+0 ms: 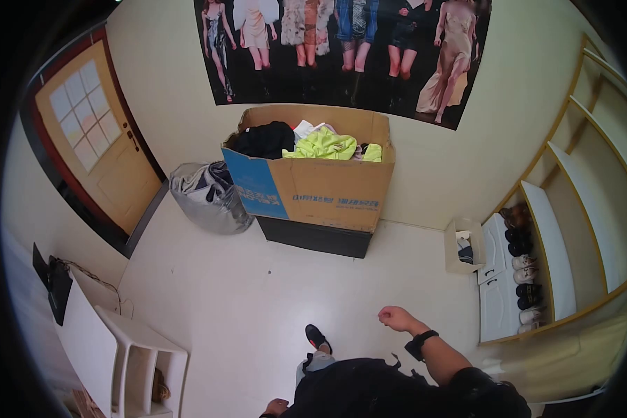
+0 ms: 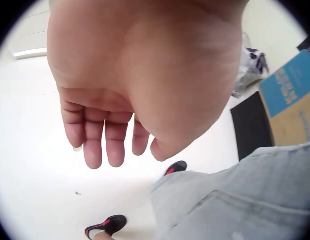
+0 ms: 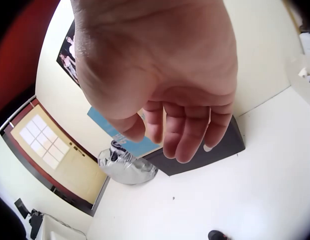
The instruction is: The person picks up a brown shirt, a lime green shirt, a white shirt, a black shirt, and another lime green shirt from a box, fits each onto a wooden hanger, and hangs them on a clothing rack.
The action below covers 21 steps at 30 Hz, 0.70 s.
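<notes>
My left hand (image 2: 140, 80) hangs beside the jeans (image 2: 235, 200), its fingers loosely bent and nothing in them. Only a bit of that left hand (image 1: 277, 406) shows at the bottom of the head view. The right hand (image 1: 397, 318) is held out in front of the body over the floor, with a black band (image 1: 422, 344) on its wrist. In the right wrist view the right hand (image 3: 160, 75) has relaxed, slightly curled fingers and holds nothing. Ahead stands a large cardboard box (image 1: 334, 188) full of clothes, with a lime-green garment (image 1: 324, 145) and a black garment (image 1: 266, 138) on top.
The box sits on a black base (image 1: 313, 238) against the wall. Left of it is a silver bag (image 1: 212, 209) of clothes, near a wooden door (image 1: 97, 132). On the right are a small bin (image 1: 453, 254) and a shelf (image 1: 554, 223) with shoes. A white cabinet (image 1: 146, 348) stands lower left.
</notes>
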{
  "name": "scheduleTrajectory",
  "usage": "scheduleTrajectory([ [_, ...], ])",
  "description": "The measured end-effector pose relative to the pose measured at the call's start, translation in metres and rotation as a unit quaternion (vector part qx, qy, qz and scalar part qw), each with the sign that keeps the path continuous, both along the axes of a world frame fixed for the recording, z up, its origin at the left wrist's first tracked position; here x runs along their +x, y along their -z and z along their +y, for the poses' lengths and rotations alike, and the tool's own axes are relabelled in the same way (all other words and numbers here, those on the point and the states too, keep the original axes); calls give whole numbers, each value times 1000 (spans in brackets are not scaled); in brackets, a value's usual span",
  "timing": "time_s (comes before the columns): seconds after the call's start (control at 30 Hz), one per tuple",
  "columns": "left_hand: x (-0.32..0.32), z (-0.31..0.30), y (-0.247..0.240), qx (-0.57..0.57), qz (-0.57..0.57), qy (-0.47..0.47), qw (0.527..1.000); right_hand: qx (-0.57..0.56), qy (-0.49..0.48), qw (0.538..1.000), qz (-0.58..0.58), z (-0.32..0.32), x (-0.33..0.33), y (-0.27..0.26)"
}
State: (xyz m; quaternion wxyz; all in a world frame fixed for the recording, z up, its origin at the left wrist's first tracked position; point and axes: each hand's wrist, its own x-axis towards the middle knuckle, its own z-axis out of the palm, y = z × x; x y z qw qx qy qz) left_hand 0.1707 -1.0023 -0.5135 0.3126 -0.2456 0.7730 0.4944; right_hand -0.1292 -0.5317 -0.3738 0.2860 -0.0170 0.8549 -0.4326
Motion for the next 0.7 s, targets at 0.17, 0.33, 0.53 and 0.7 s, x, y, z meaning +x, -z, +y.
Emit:
scheduleTrajectory([
  [0.17, -62, -43, 82, -98, 111, 380, 913, 12, 13, 999, 41, -15, -123, -57],
  [0.33, -257, -77, 5, 50, -23, -219, 974, 25, 21, 990, 135, -44, -251, -126],
  [0.53, -414, -99, -70, 37, 206, -234, 949, -35, -6, 970, 240, -94, -424, -174],
  [0.7, -394, -97, -28, 15, 24, -315, 949, 77, -78, 970, 216, -117, -580, -158],
])
